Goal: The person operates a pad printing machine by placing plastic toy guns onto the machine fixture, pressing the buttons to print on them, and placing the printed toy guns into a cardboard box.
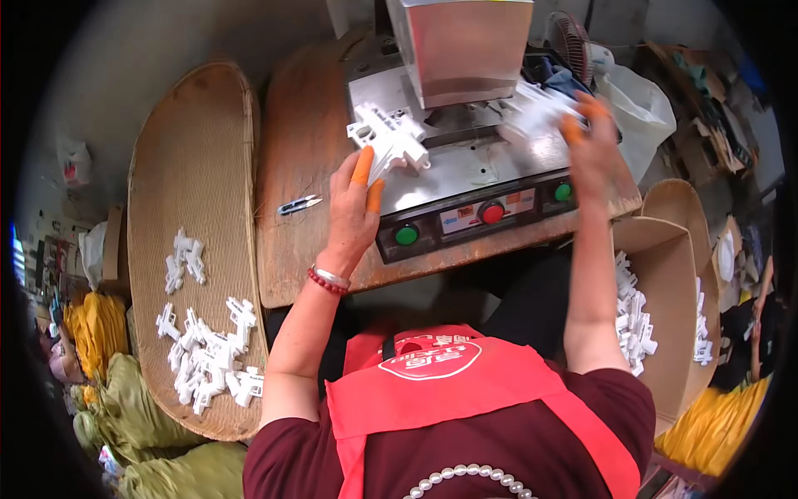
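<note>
- A red apron [465, 378] and a string of pearls [465, 481] are seen nearest the camera, over a dark red shirt.
- White plastic parts [208, 353] are heaped on the woven tray [195, 158] at lower left; a smaller cluster [183, 259] lies further up the same tray.
- More white parts [633, 312] are piled in a cardboard box [669, 274] at lower right, beside the right forearm.
- A red bead bracelet [328, 280] is worn on the left wrist.
- The wooden table [303, 158] carries a small pair of snips [299, 204], just left of the left hand.
- Green buttons [406, 235] and [563, 191] and a red button [492, 213] are set in the front panel of the machine [465, 108].
- Left hand [353, 204]: orange finger covers are worn; a white plastic part [389, 141] is gripped at its lower end and held over the machine's metal plate.
- Right hand [590, 145]: orange covers too; closed around a second white part [536, 112], blurred, at the right side of the plate.
- The metal press block [461, 46] stands above the plate, between the two hands.
- A white plastic bag [640, 112] and a small fan [569, 37] are seen behind the right hand.
</note>
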A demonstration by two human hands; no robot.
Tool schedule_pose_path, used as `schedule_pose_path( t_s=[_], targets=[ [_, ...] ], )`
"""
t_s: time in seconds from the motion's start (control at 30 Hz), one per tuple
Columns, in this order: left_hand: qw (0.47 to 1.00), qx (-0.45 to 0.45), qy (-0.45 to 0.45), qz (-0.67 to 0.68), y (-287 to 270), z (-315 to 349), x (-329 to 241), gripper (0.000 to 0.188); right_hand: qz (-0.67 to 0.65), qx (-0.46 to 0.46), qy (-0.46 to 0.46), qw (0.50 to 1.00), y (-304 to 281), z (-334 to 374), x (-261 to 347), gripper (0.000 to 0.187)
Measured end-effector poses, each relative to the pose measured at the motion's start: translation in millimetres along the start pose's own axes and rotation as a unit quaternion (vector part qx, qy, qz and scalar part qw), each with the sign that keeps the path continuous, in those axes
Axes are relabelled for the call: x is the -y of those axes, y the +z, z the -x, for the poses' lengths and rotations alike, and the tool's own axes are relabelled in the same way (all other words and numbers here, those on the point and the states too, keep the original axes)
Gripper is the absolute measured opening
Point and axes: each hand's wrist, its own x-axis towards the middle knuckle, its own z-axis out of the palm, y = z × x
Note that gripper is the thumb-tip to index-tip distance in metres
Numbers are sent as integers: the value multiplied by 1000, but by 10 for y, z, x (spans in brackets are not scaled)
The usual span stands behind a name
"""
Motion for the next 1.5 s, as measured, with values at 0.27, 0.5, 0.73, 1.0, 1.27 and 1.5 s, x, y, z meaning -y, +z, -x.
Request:
schedule_pose_path(
  t_s=[0.27, 0.5, 0.73, 1.0, 1.27, 1.5],
  targets=[
    [988, 63, 37, -135, 893, -1022, -511, 36, 108, -121, 41, 986, -1954, 690, -120, 29],
    [996, 26, 55, -67, 623, -534, -335, 52, -20, 116, 163, 980, -903, 1028, -1170, 48],
    [984, 174, 26, -19, 33, 493, -168, 81, -26, 253, 258, 932, -498, 1029, -1498, 71],
    [991, -82, -67, -77, -1173, 1386, 975, 38, -139, 190, 284, 929, -598, 1052, -1337, 49],
    [709, 250, -532, -389, -2113, 3845, 2643, 44, 6, 118, 159, 980, -526, 1206, -1012, 47],
    [888, -67, -451, -56, -1942, 2841, 2362, 41, 52, 88, 10, 995, 122, 695, -670, 31]
  ],
)
